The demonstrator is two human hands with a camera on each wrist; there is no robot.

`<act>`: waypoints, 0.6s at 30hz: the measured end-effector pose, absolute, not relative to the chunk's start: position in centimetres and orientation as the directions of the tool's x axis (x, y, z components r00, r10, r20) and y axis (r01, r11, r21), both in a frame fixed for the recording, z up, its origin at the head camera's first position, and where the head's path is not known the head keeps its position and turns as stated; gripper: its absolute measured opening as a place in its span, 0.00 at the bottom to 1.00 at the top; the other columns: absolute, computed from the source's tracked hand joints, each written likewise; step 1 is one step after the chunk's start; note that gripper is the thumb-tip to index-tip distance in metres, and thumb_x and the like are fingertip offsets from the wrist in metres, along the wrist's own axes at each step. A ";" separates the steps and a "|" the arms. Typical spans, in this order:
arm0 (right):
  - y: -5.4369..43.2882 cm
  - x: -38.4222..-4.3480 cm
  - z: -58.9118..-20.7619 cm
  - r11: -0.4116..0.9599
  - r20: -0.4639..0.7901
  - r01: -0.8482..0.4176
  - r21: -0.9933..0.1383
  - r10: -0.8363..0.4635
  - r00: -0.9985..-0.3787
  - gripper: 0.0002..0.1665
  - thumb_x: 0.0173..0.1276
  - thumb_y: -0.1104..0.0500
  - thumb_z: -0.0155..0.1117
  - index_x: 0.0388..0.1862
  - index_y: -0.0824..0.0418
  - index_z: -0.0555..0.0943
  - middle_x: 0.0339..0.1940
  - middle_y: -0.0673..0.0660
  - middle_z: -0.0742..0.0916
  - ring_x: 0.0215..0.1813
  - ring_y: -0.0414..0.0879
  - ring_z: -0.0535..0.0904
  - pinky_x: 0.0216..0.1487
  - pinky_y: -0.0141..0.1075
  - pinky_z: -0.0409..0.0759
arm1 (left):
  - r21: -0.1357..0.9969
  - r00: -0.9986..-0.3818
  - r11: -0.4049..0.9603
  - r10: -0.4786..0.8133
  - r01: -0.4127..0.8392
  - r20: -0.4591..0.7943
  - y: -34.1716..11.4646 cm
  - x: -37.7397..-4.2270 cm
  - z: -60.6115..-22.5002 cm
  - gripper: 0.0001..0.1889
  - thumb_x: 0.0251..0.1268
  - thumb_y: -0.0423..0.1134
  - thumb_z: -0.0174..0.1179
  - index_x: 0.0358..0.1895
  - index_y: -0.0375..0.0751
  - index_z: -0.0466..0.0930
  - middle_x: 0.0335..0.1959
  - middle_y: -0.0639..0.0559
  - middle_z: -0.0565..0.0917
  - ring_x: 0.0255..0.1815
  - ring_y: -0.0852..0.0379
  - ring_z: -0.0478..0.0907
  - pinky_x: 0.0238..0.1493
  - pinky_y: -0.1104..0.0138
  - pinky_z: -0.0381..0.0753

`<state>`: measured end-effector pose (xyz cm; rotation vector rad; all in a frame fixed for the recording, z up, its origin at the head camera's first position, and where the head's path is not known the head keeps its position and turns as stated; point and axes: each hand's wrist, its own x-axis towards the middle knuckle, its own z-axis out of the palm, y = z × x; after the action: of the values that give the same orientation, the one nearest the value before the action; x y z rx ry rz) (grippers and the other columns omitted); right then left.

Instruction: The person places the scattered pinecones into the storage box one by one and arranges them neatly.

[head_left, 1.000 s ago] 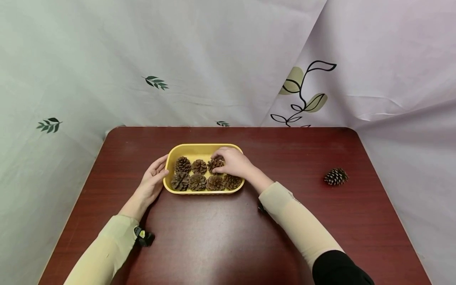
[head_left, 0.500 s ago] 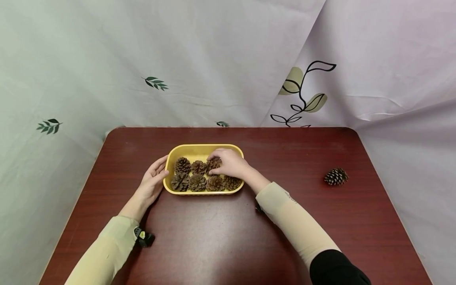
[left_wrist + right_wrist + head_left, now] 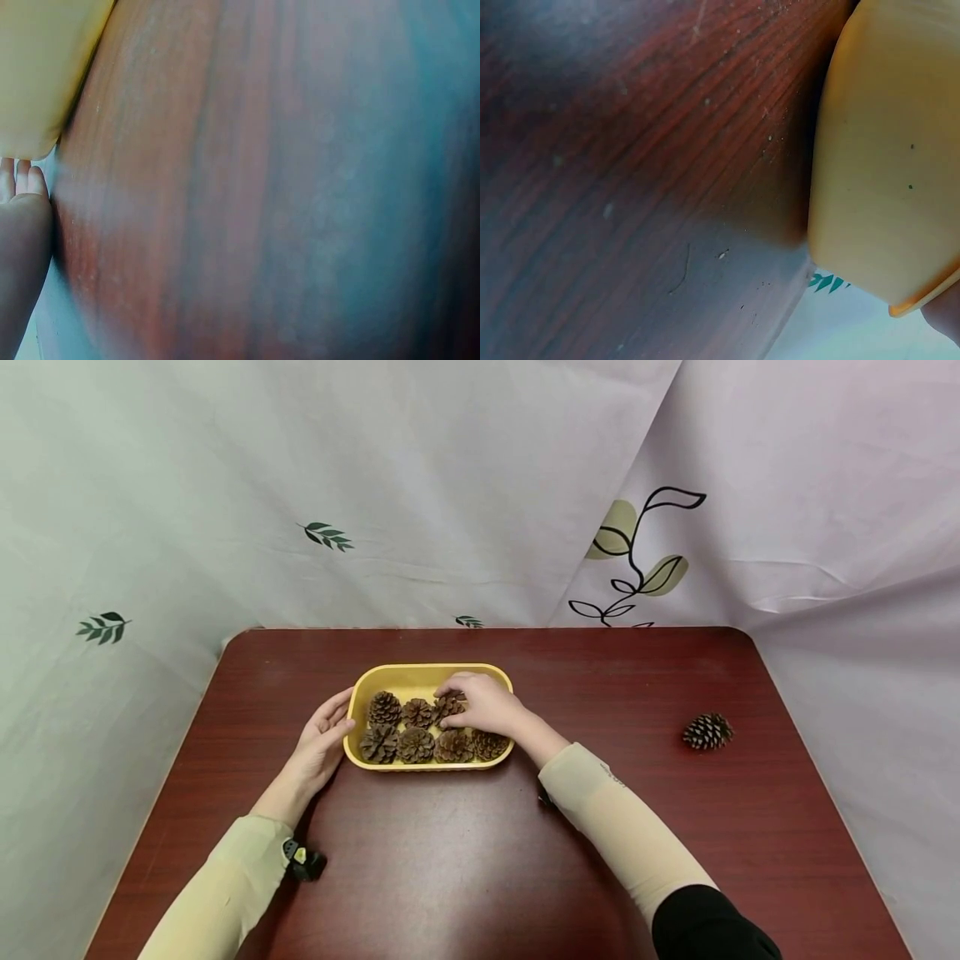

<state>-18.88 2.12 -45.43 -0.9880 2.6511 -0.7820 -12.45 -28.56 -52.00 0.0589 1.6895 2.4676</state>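
A yellow plastic tub (image 3: pixel 401 676) stands on the table with several brown pine cones (image 3: pixel 385 708) in two rows inside. At its left end is my left hand (image 3: pixel 318 747), thumb by the rim and fingers against the outer wall; the left wrist view shows those fingers (image 3: pixel 22 180) lying straight against it. My right hand (image 3: pixel 487 703) reaches over the right end into the tub. Its thumb and fingers pinch the rightmost pine cone (image 3: pixel 448 707) of the back row, partly hidden by the hand. The right wrist view mostly shows the tub's outer wall (image 3: pixel 889 165).
One more pine cone (image 3: pixel 708 732), darker with pale scale tips, lies alone on the right of the reddish-brown table (image 3: pixel 435 860). A pale curtain (image 3: pixel 450 485) with leaf prints hangs behind the table and down both sides.
My right hand has shifted slightly left with the pine cone, closer to its neighbour in the back row, then stayed there. My left hand and the tub have hardly moved.
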 end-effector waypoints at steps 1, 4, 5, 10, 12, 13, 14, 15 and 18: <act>2.1 -18.9 -45.4 0.633 -0.006 -0.546 -0.548 -0.656 -0.755 0.28 0.67 0.51 0.79 0.64 0.58 0.85 0.64 0.55 0.88 0.67 0.50 0.83 0.72 0.42 0.79 | 0.929 -0.988 -0.355 0.145 -0.101 -0.052 -28.6 -12.5 -52.0 0.26 0.78 0.21 0.49 0.66 0.56 0.77 0.63 0.64 0.84 0.62 0.68 0.81 0.59 0.75 0.83; 2.1 -18.9 -45.4 0.625 0.001 -0.545 -0.560 -0.656 -0.754 0.27 0.67 0.52 0.79 0.63 0.58 0.85 0.64 0.56 0.88 0.67 0.51 0.84 0.72 0.43 0.80 | 0.929 -0.988 -0.355 0.146 -0.100 -0.051 -28.5 -12.5 -52.0 0.26 0.78 0.21 0.49 0.66 0.56 0.77 0.63 0.64 0.84 0.62 0.68 0.81 0.59 0.75 0.83; 2.1 -18.9 -45.4 0.621 0.004 -0.545 -0.564 -0.658 -0.753 0.27 0.67 0.52 0.79 0.63 0.58 0.85 0.64 0.56 0.88 0.67 0.51 0.84 0.72 0.43 0.79 | 0.930 -0.988 -0.354 0.146 -0.100 -0.051 -28.5 -12.5 -52.0 0.26 0.78 0.21 0.49 0.66 0.56 0.77 0.63 0.64 0.84 0.62 0.68 0.81 0.60 0.75 0.83; 2.2 -19.0 -45.5 0.608 0.010 -0.554 -0.568 -0.668 -0.744 0.27 0.67 0.53 0.79 0.64 0.58 0.85 0.65 0.56 0.88 0.68 0.51 0.83 0.73 0.43 0.79 | 0.931 -0.988 -0.351 0.147 -0.100 -0.051 -28.5 -12.5 -52.1 0.26 0.78 0.21 0.49 0.67 0.55 0.77 0.63 0.65 0.84 0.62 0.69 0.81 0.60 0.75 0.83; 2.2 -19.0 -45.5 0.608 0.010 -0.552 -0.571 -0.667 -0.745 0.28 0.67 0.53 0.79 0.65 0.58 0.85 0.66 0.56 0.88 0.69 0.51 0.83 0.73 0.43 0.79 | 0.931 -0.988 -0.350 0.147 -0.099 -0.049 -28.5 -12.5 -52.0 0.26 0.78 0.21 0.49 0.67 0.55 0.77 0.63 0.65 0.84 0.62 0.69 0.81 0.60 0.75 0.82; 2.2 -19.0 -45.5 0.608 0.011 -0.551 -0.571 -0.666 -0.746 0.29 0.67 0.54 0.79 0.65 0.58 0.84 0.66 0.57 0.87 0.69 0.51 0.83 0.74 0.43 0.78 | 0.931 -0.988 -0.351 0.146 -0.097 -0.048 -28.5 -12.5 -52.1 0.26 0.78 0.21 0.50 0.67 0.55 0.77 0.63 0.65 0.84 0.62 0.69 0.81 0.60 0.75 0.82; 2.2 -19.0 -45.5 0.608 0.013 -0.551 -0.572 -0.664 -0.747 0.29 0.68 0.54 0.79 0.66 0.58 0.84 0.66 0.57 0.87 0.69 0.51 0.83 0.74 0.44 0.78 | 0.931 -0.988 -0.352 0.146 -0.096 -0.047 -28.5 -12.5 -52.1 0.26 0.78 0.21 0.50 0.67 0.55 0.77 0.63 0.65 0.84 0.63 0.69 0.81 0.60 0.75 0.82; 2.3 -19.0 -45.6 0.607 0.017 -0.549 -0.574 -0.662 -0.749 0.29 0.68 0.54 0.79 0.66 0.58 0.84 0.66 0.57 0.87 0.68 0.51 0.83 0.74 0.44 0.79 | 0.931 -0.988 -0.353 0.147 -0.095 -0.045 -28.5 -12.5 -52.1 0.26 0.78 0.21 0.50 0.67 0.55 0.77 0.63 0.65 0.84 0.63 0.69 0.81 0.60 0.75 0.82; 2.3 -19.0 -45.6 0.602 0.035 -0.550 -0.578 -0.656 -0.754 0.29 0.68 0.55 0.78 0.67 0.58 0.84 0.66 0.56 0.88 0.66 0.51 0.84 0.72 0.44 0.80 | 0.931 -0.988 -0.352 0.147 -0.094 -0.044 -28.6 -12.5 -52.1 0.26 0.79 0.22 0.50 0.67 0.55 0.77 0.64 0.65 0.84 0.63 0.69 0.80 0.60 0.75 0.82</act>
<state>-18.98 2.34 -45.65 -1.0066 2.6462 -0.8622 -12.50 -28.57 -52.12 0.0712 1.6957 2.4678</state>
